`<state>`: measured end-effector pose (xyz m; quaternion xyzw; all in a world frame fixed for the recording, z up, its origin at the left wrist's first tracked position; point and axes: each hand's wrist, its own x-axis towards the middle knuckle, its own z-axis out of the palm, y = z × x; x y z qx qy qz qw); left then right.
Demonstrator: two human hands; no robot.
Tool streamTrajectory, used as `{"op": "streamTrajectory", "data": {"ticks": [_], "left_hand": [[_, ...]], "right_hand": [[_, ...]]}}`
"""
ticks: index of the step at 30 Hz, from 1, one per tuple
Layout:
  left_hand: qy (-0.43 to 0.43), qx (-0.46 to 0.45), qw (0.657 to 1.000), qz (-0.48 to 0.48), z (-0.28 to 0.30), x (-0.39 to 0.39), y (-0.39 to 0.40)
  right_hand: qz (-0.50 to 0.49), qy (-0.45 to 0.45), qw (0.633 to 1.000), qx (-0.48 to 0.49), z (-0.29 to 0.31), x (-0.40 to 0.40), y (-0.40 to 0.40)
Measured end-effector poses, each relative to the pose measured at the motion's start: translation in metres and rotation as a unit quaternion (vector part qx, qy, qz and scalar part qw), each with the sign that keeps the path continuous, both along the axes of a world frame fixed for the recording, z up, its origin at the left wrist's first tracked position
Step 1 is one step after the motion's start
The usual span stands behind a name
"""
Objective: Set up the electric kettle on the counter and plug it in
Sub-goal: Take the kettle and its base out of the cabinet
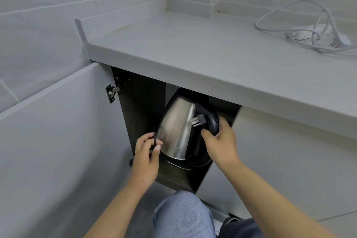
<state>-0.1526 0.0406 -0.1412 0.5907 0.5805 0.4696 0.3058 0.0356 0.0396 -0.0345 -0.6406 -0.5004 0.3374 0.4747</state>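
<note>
A stainless-steel electric kettle (pixel 176 127) with a black lid and handle sits tilted inside the open cabinet under the counter (pixel 193 54). My right hand (pixel 220 139) grips the black handle, with the kettle's black plug (pixel 198 120) pinned against it, prongs pointing left. My left hand (pixel 146 152) pinches the black edge of the kettle's base (pixel 155 138) at the lower left. A white power strip (pixel 309 33) with its coiled white cable lies on the counter at the far right.
The grey cabinet door (pixel 58 141) stands swung open to the left, its hinge showing. The neighbouring door (pixel 280 160) on the right is closed. Grey tiled walls enclose the counter corner. My knee in jeans (pixel 183 216) is below the cabinet opening.
</note>
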Motion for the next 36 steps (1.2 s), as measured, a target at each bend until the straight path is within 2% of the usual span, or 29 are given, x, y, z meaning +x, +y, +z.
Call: {"op": "streamTrajectory", "data": {"ticks": [6,16,19,26,36], "left_hand": [[0.007,0.052,0.997,-0.058,0.045,0.023,-0.014],[0.060,0.110,0.987,-0.096,0.089,0.030,-0.041],[0.074,0.125,0.982,-0.119,0.095,0.025,-0.047],[0.035,0.152,0.979,-0.133,0.114,0.019,-0.056],[0.091,0.135,0.966,-0.201,0.142,0.008,-0.070]], "right_hand": [[0.054,-0.053,0.997,0.024,-0.001,-0.012,-0.009],[0.066,0.052,0.996,0.005,0.011,-0.017,-0.023],[0.083,0.054,0.995,0.020,0.020,-0.018,-0.028],[0.099,0.080,0.991,0.050,0.040,-0.021,-0.042],[0.108,0.170,0.979,0.025,0.059,-0.013,-0.067]]}}
